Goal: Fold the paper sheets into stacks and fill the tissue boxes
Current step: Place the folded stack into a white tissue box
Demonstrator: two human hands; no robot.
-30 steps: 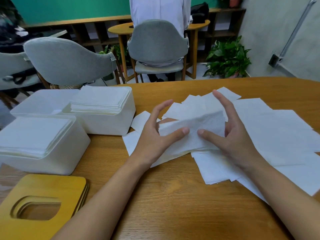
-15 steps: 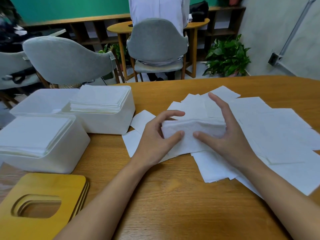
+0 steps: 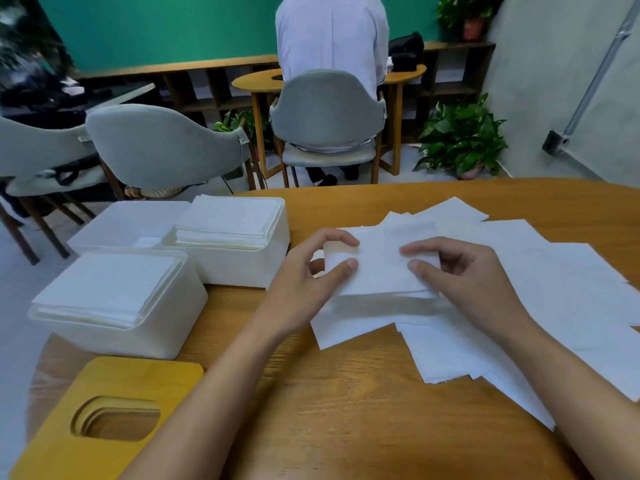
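Both hands pinch one folded sheet [image 3: 377, 268]: the left hand [image 3: 304, 282] grips its left end between thumb and curled forefinger, and the right hand [image 3: 474, 282] grips its right end the same way. The sheet is held over the middle of the table [image 3: 346, 427] and throws a shadow on the paper under it.

At the far left, near the table's edge, lie the wooden lids [image 3: 114, 455], yellow, piled one on another, each with an oval slot. Just beyond them stands the near box [image 3: 117, 337], white, filled to the rim with a stack of folded paper. Behind it is the third box [image 3: 128, 220], with only a small scrap of paper showing inside. Touching its right side stands the far box [image 3: 242, 265], also stacked above its rim, just left of the left hand.

To the right of the hands, loose sheets [image 3: 561, 289] lie flat and overlapping, spread to the table's right edge.
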